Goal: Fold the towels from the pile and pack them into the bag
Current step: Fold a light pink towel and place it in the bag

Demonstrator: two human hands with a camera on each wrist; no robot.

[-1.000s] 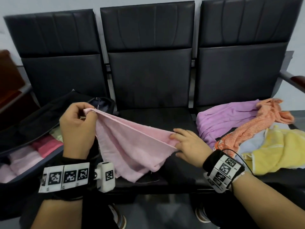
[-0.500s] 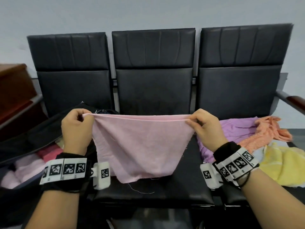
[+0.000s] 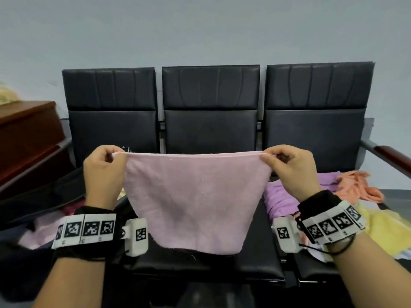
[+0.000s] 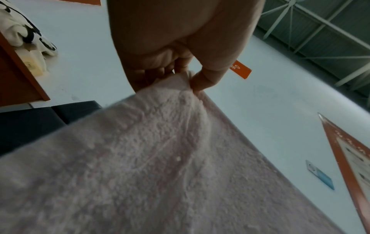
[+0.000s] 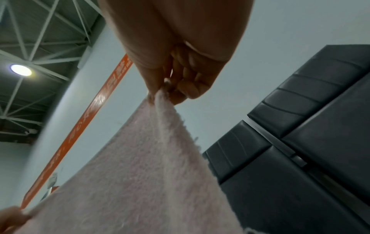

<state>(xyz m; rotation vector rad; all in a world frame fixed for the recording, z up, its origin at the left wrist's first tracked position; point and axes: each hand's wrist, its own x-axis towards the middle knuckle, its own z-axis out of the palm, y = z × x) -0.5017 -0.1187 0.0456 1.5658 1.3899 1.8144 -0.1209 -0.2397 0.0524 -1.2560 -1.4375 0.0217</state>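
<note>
A pale pink towel (image 3: 191, 196) hangs stretched between both hands above the middle seat, its top edge taut and level. My left hand (image 3: 111, 156) pinches its top left corner, thumb against curled fingers (image 4: 192, 79). My right hand (image 3: 273, 157) pinches the top right corner (image 5: 162, 93). The towel's lower edge hangs down near the seat cushion. At the left the open dark bag (image 3: 33, 196) holds folded pink towels (image 3: 42, 230). On the right seat lies the pile: a purple towel (image 3: 280, 196), an orange one (image 3: 358, 185) and a yellow one (image 3: 387, 227).
A row of three black padded chairs (image 3: 210, 130) stands against a grey wall. A brown wooden cabinet (image 3: 24, 138) is at the far left. A chair armrest (image 3: 391, 156) juts out at the right edge.
Both hands have lifted the pink towel off the seat and pulled it wide. My right hand moved up from the seat to the towel's top right corner. The head view tilted upward.
</note>
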